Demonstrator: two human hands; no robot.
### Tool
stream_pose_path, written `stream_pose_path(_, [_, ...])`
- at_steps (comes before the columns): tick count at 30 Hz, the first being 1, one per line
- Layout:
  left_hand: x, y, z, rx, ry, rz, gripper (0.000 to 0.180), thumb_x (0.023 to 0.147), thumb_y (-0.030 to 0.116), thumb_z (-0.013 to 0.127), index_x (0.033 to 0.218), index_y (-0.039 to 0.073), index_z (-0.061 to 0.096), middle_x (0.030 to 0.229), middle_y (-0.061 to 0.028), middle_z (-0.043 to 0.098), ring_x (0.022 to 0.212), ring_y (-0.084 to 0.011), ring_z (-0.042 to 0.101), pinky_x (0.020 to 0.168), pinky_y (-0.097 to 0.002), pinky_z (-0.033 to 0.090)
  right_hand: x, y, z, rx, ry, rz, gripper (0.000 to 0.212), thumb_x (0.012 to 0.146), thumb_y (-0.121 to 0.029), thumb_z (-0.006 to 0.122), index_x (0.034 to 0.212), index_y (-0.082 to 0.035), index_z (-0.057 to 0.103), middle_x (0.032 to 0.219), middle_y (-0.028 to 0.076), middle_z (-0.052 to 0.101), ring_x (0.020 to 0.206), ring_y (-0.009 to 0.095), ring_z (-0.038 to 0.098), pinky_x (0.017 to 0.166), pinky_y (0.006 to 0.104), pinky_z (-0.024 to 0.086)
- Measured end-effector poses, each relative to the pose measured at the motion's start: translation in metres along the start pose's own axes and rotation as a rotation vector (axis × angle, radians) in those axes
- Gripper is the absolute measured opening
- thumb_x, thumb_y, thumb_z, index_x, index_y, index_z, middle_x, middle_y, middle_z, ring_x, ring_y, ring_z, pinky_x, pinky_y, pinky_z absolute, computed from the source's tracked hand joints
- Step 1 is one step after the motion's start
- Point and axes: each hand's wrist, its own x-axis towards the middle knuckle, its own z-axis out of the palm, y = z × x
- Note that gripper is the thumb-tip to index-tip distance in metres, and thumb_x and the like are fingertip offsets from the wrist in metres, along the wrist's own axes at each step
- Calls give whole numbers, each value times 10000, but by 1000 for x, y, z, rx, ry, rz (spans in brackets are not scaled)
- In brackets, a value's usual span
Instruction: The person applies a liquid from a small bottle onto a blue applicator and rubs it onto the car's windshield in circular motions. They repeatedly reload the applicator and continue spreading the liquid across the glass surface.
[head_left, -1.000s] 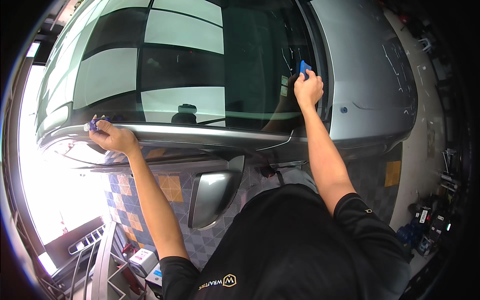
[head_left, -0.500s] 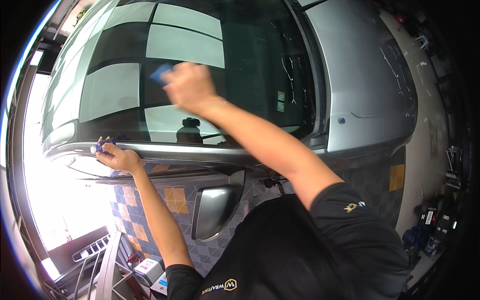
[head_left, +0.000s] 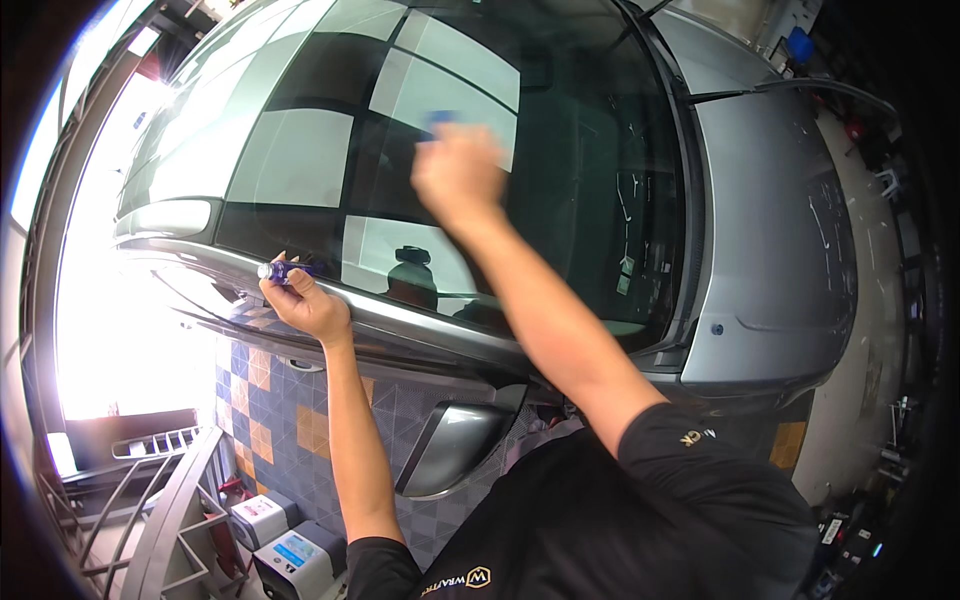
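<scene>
Under me lies the dark windshield (head_left: pixel 580 200) of a grey car, mirroring bright light panels. My right hand (head_left: pixel 460 175), smeared by motion, is over the glass with its fingers closed on a small blue applicator pad (head_left: pixel 440 122); whether the pad touches the glass I cannot tell. Beside the roof-edge pillar (head_left: pixel 400 322), my left hand (head_left: pixel 308 303) is wrapped round a small purple-blue bottle (head_left: pixel 287 272) with a pale, shiny end. Part of the bottle is hidden by the fingers.
The grey hood (head_left: pixel 770 240) spreads to the right, with a raised wiper arm (head_left: pixel 820 88) at its far side. A side mirror (head_left: pixel 455 447) juts out below my arms. Metal ladder-like frames (head_left: pixel 170 500) and white boxes (head_left: pixel 295 560) stand at lower left on a patterned tile floor (head_left: pixel 310 395).
My view has shifted, so the car sits differently in it. My right hand has moved across the glass with the blue pad. The left hand keeps hold of the bottle near the pillar.
</scene>
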Motion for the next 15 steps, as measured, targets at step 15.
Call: stream_pose_path(15, [-11,-1,-2,-78,-7,-53,486,1149,442,500,1271,-28,521,1198,-127,592,1055,-181,581,961,-324,501,17,360,-126,-382,164,714,415,907,-362,705,1238,-129,797,1204,202,771,1154,389,729,990,534,543])
